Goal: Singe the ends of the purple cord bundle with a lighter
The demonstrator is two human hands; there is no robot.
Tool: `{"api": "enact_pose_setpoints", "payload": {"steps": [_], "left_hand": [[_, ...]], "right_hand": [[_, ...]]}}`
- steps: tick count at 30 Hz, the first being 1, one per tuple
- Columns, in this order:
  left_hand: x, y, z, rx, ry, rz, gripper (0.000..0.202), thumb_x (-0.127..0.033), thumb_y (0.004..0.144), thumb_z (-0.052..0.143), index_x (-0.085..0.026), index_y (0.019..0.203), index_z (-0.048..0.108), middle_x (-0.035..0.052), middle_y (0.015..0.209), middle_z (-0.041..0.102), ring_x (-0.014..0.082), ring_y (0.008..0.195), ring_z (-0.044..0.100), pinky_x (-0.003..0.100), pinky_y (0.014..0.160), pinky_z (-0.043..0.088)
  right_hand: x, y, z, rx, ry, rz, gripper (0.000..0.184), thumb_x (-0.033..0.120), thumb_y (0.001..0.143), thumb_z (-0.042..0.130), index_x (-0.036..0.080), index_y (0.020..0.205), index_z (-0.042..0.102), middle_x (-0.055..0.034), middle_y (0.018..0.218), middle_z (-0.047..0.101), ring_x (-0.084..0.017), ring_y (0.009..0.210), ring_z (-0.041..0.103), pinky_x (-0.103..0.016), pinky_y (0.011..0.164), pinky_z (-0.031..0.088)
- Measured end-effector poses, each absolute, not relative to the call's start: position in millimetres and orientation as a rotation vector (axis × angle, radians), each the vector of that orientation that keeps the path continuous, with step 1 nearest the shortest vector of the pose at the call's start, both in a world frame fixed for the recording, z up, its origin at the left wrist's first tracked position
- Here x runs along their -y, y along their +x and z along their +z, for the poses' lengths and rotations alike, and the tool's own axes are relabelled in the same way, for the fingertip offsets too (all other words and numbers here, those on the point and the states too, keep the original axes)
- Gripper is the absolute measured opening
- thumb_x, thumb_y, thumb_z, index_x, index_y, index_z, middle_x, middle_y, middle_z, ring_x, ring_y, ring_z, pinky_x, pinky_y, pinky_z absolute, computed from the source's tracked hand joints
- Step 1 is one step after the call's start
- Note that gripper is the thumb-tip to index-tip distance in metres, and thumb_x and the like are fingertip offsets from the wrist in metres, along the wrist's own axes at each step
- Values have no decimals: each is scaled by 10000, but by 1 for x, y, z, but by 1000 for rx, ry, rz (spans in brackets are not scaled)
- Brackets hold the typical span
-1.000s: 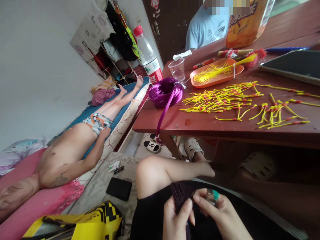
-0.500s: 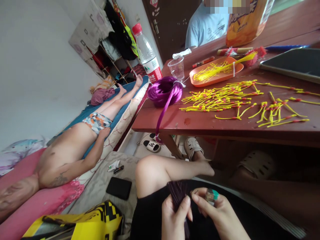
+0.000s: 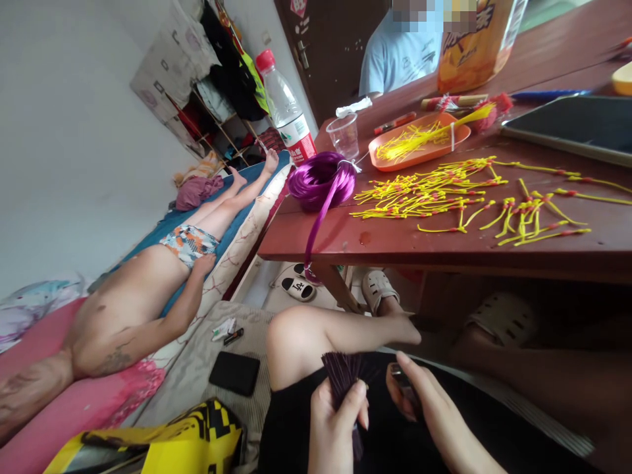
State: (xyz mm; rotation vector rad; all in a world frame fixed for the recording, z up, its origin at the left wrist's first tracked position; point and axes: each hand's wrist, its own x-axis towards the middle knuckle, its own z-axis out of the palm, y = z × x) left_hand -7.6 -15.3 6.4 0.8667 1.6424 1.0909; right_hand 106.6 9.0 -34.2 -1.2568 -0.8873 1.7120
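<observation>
My left hand [image 3: 338, 418] is closed around a bundle of thin dark purple cords [image 3: 342, 374], their cut ends fanned out above the thumb. Just to its right, my right hand [image 3: 427, 401] grips a small lighter [image 3: 403, 382], its metal top showing and its body mostly hidden by the fingers. The two hands are apart, both over my dark-clothed lap. On the red-brown table [image 3: 316, 243] lie many yellow cords with red knots [image 3: 419, 197]. A coil of shiny purple cord [image 3: 320, 181] sits near the table's left end, one strand hanging over the edge.
An orange tray [image 3: 395, 161] holds loose yellow cords. Around it stand a plastic cup [image 3: 344, 135], a bottle with a red cap [image 3: 286, 105] and a tablet-like device [image 3: 577, 128]. One person lies on the bed at left; another person sits across the table.
My right hand has turned and moved slightly away from the bundle; the lighter's metal top now shows instead of its green end. The left hand keeps the cords, and the view has shifted slightly.
</observation>
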Motion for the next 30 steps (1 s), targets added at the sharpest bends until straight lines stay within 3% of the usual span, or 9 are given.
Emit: {"api": "enact_pose_setpoints", "payload": {"steps": [11, 30], "left_hand": [[16, -7, 10, -1599, 907, 1042, 297, -331, 697, 574, -172, 468, 471, -39, 411, 409, 118, 450, 361, 241, 505, 278], [15, -6, 9, -1594, 887, 1047, 301, -329, 685, 587, -172, 460, 465, -42, 409, 405, 111, 446, 357, 232, 492, 282]], "right_hand": [[-17, 108, -30, 1137, -1176, 1775, 484, 477, 832, 253, 207, 430, 278, 66, 418, 236, -96, 410, 235, -247, 443, 219], [-14, 110, -32, 1150, -1172, 1772, 467, 457, 828, 271, 207, 434, 271, 65, 433, 241, -99, 430, 242, -244, 461, 229]]}}
